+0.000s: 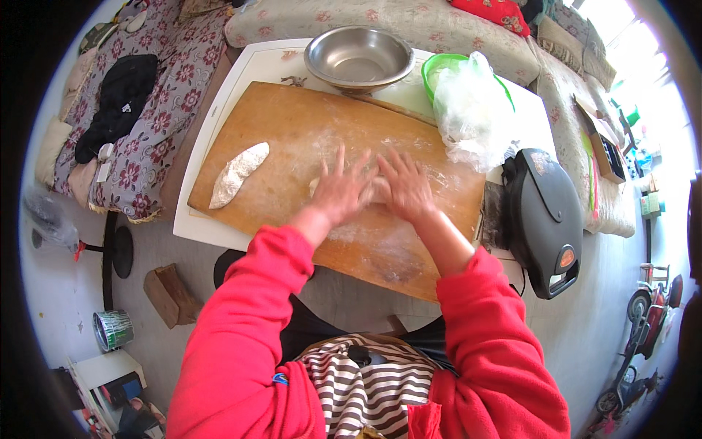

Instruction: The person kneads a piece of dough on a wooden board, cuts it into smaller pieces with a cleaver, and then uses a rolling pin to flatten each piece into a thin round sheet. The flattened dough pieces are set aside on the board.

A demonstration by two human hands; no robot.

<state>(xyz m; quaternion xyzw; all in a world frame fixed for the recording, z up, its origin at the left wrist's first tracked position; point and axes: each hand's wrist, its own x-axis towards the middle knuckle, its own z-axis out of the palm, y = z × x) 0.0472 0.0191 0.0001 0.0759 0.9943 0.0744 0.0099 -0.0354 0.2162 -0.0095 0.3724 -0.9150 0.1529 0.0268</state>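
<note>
Both palms lie flat, side by side, on a piece of dough (379,190) in the middle of a floured wooden board (285,120). My left hand (341,186) covers the dough's left part, and a bit of it shows past that hand's left edge. Over its right part rests my right hand (406,184), fingers spread and pointing away from me. Most of this dough is hidden under the hands, which are slightly blurred. A second, long piece of dough (239,174), dusted with flour, lies apart at the board's left side.
Behind the board stands a stainless steel bowl (359,57). A clear plastic bag (471,118) hangs over a green-rimmed container (433,68) at the back right. At the right of the white table (214,224) sits a black electric griddle (543,219). Sofas (285,22) border the table.
</note>
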